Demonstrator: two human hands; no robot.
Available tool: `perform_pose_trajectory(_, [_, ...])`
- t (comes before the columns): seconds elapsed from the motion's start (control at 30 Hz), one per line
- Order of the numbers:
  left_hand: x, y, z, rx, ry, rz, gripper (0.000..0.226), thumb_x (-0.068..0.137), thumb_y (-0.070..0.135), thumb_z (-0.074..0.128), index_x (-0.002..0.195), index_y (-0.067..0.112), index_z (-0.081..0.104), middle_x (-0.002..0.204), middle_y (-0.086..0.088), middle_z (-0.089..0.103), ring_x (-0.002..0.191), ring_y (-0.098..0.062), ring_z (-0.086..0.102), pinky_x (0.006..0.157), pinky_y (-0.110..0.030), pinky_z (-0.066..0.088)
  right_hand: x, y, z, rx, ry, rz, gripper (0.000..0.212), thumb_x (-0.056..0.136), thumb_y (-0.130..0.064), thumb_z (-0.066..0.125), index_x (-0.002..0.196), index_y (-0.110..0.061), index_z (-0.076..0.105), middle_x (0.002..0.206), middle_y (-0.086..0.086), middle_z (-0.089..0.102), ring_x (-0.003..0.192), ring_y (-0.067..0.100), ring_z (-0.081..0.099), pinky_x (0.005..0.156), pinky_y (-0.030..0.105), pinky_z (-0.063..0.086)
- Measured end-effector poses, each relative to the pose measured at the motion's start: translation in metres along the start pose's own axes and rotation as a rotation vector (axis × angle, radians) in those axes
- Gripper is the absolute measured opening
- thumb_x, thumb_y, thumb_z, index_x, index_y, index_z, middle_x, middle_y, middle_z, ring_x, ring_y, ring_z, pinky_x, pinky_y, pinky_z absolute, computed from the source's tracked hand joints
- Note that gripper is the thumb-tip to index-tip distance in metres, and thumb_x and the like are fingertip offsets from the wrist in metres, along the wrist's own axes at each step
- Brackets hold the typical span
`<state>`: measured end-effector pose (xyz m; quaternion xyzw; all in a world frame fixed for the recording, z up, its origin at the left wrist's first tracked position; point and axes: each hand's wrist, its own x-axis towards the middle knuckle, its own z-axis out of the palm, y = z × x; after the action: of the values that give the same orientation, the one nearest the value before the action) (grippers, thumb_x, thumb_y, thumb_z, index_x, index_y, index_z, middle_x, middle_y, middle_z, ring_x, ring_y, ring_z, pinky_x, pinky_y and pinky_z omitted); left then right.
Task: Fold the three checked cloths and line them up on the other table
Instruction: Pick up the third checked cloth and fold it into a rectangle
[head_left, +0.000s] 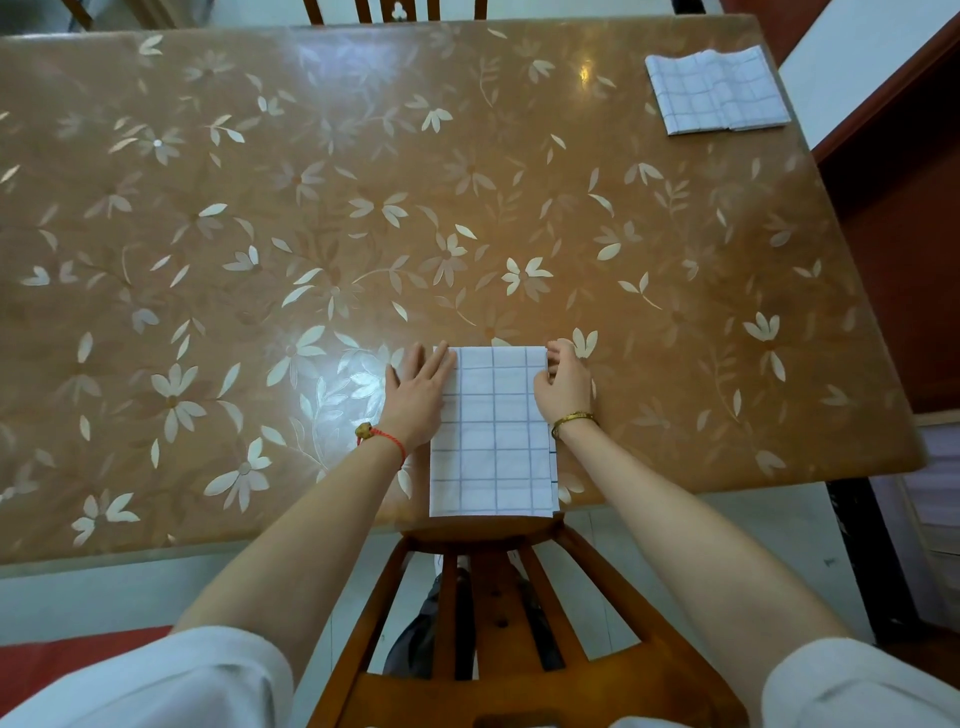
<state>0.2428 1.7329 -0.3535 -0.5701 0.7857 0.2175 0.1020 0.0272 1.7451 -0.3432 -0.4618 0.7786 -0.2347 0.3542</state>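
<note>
The table (208, 156) is cut off at the left. A chair (483, 535) back stands at its near edge. There lies the folded near cloth (493, 441); the far cloth (717, 91) sits at the far right corner. The left hand (415, 395) lies flat, hiding the near cloth's left edge. The right hand (563, 387) pinches its right edge with curled fingers.

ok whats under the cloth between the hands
Only the flower-patterned table shows around the cloth; it lies flat on it, and anything beneath is covered.
</note>
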Motion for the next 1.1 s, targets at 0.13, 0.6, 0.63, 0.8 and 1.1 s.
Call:
perform_pose_trajectory(0.13, [-0.001, 0.001, 0.005, -0.010, -0.025, -0.002, 0.080, 0.093, 0.001, 0.045, 0.157, 0.024, 0.003, 0.164, 0.007, -0.009, 0.151, -0.030, -0.011, 0.113, -0.069, 0.010, -0.002, 0.004, 0.001, 0.033, -0.016, -0.057, 0.048, 0.085, 0.000, 0.047, 0.132, -0.012, 0.047, 0.124, 0.008, 0.059, 0.111, 0.030, 0.054, 0.095, 0.041, 0.046])
perform_pose_trajectory(0.6, [-0.004, -0.001, 0.008, -0.019, -0.001, -0.018, 0.074, 0.098, 0.009, 0.044, 0.157, 0.024, 0.002, 0.164, 0.008, -0.011, 0.150, -0.028, -0.016, 0.115, -0.067, 0.005, -0.017, -0.011, 0.016, -0.915, -0.296, -0.538, 0.057, 0.101, -0.044, 0.024, 0.154, -0.024, 0.015, 0.161, -0.010, 0.013, 0.150, 0.025, -0.004, 0.119, 0.054, -0.001])
perform_pose_trajectory(0.63, [-0.004, -0.001, 0.010, -0.019, 0.010, -0.027, 0.073, 0.099, 0.010, 0.044, 0.157, 0.023, 0.002, 0.164, 0.008, -0.010, 0.150, -0.028, -0.015, 0.116, -0.066, 0.006, -0.017, -0.010, 0.015, -0.905, -0.285, -0.514, 0.057, 0.101, -0.044, 0.023, 0.154, -0.023, 0.015, 0.161, -0.010, 0.014, 0.150, 0.025, -0.003, 0.119, 0.053, -0.002])
perform_pose_trajectory(0.8, [-0.010, -0.003, 0.014, -0.020, 0.048, -0.053, 0.071, 0.099, 0.011, 0.044, 0.157, 0.019, 0.002, 0.165, 0.007, -0.004, 0.151, -0.028, -0.011, 0.117, -0.065, 0.008, -0.014, 0.013, -0.005, -0.808, -0.172, -0.313, 0.057, 0.101, -0.042, 0.024, 0.154, -0.022, 0.017, 0.161, -0.010, 0.015, 0.150, 0.022, 0.000, 0.120, 0.051, 0.001])
perform_pose_trajectory(1.1, [-0.017, 0.005, 0.012, -0.034, 0.104, -0.106, 0.063, 0.102, 0.021, 0.044, 0.157, 0.015, 0.014, 0.164, 0.004, 0.011, 0.152, -0.029, 0.000, 0.118, -0.060, 0.014, -0.011, -0.021, 0.004, -0.835, -0.227, -0.586, 0.056, 0.100, -0.035, 0.028, 0.154, -0.020, 0.019, 0.160, -0.007, 0.018, 0.149, 0.023, 0.005, 0.120, 0.050, 0.006])
